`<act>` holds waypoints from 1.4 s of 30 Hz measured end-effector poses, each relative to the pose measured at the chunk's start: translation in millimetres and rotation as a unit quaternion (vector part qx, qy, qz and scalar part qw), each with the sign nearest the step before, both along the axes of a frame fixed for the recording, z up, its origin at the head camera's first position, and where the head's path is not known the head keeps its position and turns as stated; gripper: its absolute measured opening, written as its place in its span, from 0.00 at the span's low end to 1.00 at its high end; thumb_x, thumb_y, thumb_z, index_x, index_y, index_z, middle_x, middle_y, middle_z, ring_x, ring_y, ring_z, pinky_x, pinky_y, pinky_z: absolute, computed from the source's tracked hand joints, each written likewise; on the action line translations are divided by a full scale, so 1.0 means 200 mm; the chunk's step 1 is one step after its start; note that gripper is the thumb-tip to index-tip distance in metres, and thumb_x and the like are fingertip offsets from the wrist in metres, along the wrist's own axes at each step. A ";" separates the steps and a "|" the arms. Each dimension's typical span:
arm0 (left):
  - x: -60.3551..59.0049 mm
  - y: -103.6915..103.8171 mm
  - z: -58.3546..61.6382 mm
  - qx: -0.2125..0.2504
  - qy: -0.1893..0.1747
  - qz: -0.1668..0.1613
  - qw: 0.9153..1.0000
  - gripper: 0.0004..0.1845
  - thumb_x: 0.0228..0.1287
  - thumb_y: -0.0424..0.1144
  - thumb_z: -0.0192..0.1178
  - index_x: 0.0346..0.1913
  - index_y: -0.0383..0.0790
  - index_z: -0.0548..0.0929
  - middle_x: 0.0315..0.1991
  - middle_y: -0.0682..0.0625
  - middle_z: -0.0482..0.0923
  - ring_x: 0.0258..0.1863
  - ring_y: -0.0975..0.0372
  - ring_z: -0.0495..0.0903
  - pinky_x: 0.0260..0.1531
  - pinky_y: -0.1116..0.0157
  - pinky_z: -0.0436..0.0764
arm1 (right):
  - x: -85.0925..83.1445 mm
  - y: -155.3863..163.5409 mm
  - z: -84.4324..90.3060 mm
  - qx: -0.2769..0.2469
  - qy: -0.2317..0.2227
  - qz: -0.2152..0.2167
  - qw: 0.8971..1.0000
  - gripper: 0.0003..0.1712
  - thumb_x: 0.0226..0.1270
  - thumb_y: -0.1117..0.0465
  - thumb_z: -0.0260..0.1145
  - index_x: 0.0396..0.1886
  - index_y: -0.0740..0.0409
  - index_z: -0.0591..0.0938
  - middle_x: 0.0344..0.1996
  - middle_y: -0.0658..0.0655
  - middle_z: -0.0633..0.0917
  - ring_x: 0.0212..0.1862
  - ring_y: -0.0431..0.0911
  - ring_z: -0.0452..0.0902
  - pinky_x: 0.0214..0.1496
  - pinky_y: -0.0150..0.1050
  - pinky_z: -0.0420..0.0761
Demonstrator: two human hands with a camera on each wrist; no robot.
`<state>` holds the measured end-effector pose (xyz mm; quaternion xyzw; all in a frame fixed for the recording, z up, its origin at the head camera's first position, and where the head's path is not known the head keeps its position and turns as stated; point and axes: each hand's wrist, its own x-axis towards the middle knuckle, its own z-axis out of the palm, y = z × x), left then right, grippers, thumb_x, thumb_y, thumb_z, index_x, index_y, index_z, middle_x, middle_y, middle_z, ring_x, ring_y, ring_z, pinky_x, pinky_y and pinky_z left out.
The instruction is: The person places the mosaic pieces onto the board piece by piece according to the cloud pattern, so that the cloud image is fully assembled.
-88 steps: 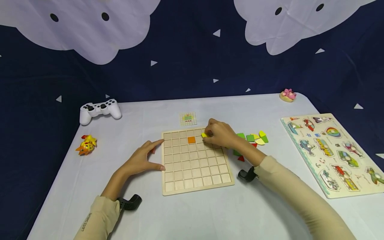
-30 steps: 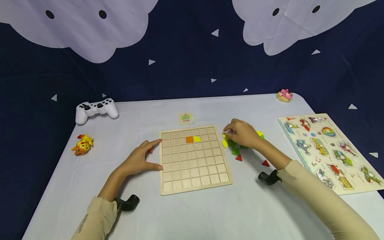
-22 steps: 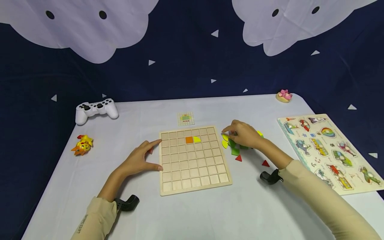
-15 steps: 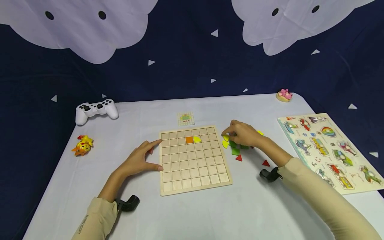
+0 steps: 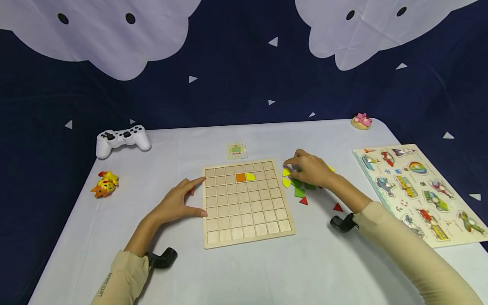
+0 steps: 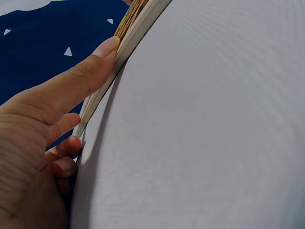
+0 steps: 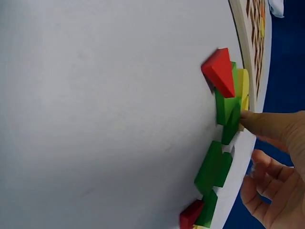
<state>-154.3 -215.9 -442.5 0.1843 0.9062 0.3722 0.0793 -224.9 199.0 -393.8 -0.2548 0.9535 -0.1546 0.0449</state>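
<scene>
At the table's (image 5: 244, 271) far left corner lies a white game controller (image 5: 123, 139), and along the left edge a small orange and yellow toy (image 5: 104, 184); neither is in play. The left hand (image 5: 178, 202) rests flat with straight fingers, thumb and forefinger pressed against the left rim of the wooden grid board (image 5: 245, 237), steadying it near the middle of the table.

On the board, only two cells of the second row from the far edge are filled: an orange square (image 5: 240, 177) and, touching it on the right, a yellow quarter-round piece (image 5: 250, 176). Every other cell shows bare wood, so by my judgement the pattern is barely begun. A small pattern card (image 5: 236, 150) lies just beyond the board's far edge.

Right of the board, the right hand (image 5: 310, 170) hovers over the loose pieces (image 5: 299, 191), fingers curled, fingertips touching a yellow piece (image 5: 286, 172) at the pile's near-board side; whether it is actually pinched I cannot tell. Green, yellow and red pieces remain unplaced there.

Along the right edge lies a vehicle peg puzzle (image 5: 419, 190), and at the far right corner a pink toy (image 5: 361, 120).
</scene>
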 end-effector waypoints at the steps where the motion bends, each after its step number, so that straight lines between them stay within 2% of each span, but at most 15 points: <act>1: 0.00 0.00 0.00 0.000 -0.001 0.000 1.000 0.55 0.42 0.53 0.80 0.75 0.46 0.65 0.36 0.51 0.64 0.36 0.60 0.62 0.39 0.60 0.63 | 0.00 0.00 0.00 0.002 0.000 0.005 1.000 0.18 0.60 0.61 0.74 0.51 0.58 0.88 0.38 0.57 0.77 0.34 0.45 0.72 0.33 0.40 0.74; 4: 0.01 0.00 0.00 0.000 -0.004 0.001 1.000 0.55 0.41 0.53 0.81 0.75 0.46 0.65 0.36 0.51 0.64 0.36 0.60 0.63 0.39 0.60 0.63 | 0.00 0.00 0.00 0.007 -0.001 0.009 1.000 0.15 0.61 0.61 0.74 0.48 0.58 0.89 0.39 0.57 0.78 0.36 0.46 0.75 0.36 0.42 0.77; 8: 0.01 0.00 0.00 0.002 -0.007 0.001 1.000 0.56 0.40 0.53 0.81 0.75 0.47 0.65 0.36 0.51 0.64 0.36 0.60 0.63 0.40 0.59 0.63 | 0.00 0.00 0.00 0.013 0.003 -0.015 1.000 0.13 0.61 0.58 0.74 0.42 0.62 0.89 0.38 0.56 0.78 0.37 0.48 0.77 0.39 0.46 0.79; 16: 0.01 -0.01 0.00 -0.001 -0.007 0.001 1.000 0.56 0.40 0.53 0.81 0.75 0.47 0.65 0.37 0.51 0.64 0.37 0.60 0.63 0.41 0.59 0.63 | 0.01 -0.01 -0.03 0.027 0.019 -0.054 0.998 0.16 0.59 0.50 0.75 0.31 0.59 0.89 0.38 0.57 0.79 0.32 0.47 0.75 0.34 0.45 0.78; 23: 0.01 0.00 0.00 -0.003 -0.010 0.003 1.000 0.56 0.40 0.53 0.81 0.75 0.47 0.65 0.37 0.51 0.64 0.37 0.59 0.63 0.41 0.59 0.63 | 0.02 -0.03 -0.03 0.008 0.025 -0.051 0.998 0.14 0.59 0.53 0.75 0.32 0.60 0.89 0.39 0.59 0.79 0.32 0.49 0.75 0.34 0.47 0.78; 30: 0.00 0.01 0.01 -0.008 -0.009 0.004 1.000 0.56 0.41 0.54 0.81 0.75 0.46 0.65 0.37 0.51 0.64 0.36 0.60 0.63 0.40 0.60 0.63 | 0.01 -0.03 -0.04 -0.007 0.007 -0.071 0.997 0.15 0.58 0.54 0.74 0.34 0.62 0.89 0.40 0.60 0.78 0.32 0.48 0.74 0.33 0.44 0.76; 34: 0.00 0.01 0.00 -0.010 -0.008 0.005 1.000 0.55 0.41 0.54 0.80 0.75 0.46 0.65 0.36 0.50 0.64 0.36 0.60 0.63 0.40 0.60 0.63 | 0.02 -0.05 -0.04 -0.015 0.011 -0.078 0.997 0.16 0.57 0.53 0.75 0.35 0.63 0.89 0.40 0.59 0.79 0.32 0.48 0.73 0.34 0.44 0.76; 42: 0.00 0.00 0.00 -0.010 -0.010 0.004 1.000 0.55 0.42 0.54 0.80 0.75 0.46 0.65 0.36 0.50 0.64 0.36 0.60 0.63 0.39 0.60 0.63 | 0.06 -0.15 -0.01 -0.043 0.019 -0.058 0.997 0.16 0.57 0.52 0.75 0.36 0.61 0.90 0.40 0.56 0.78 0.33 0.47 0.74 0.33 0.43 0.76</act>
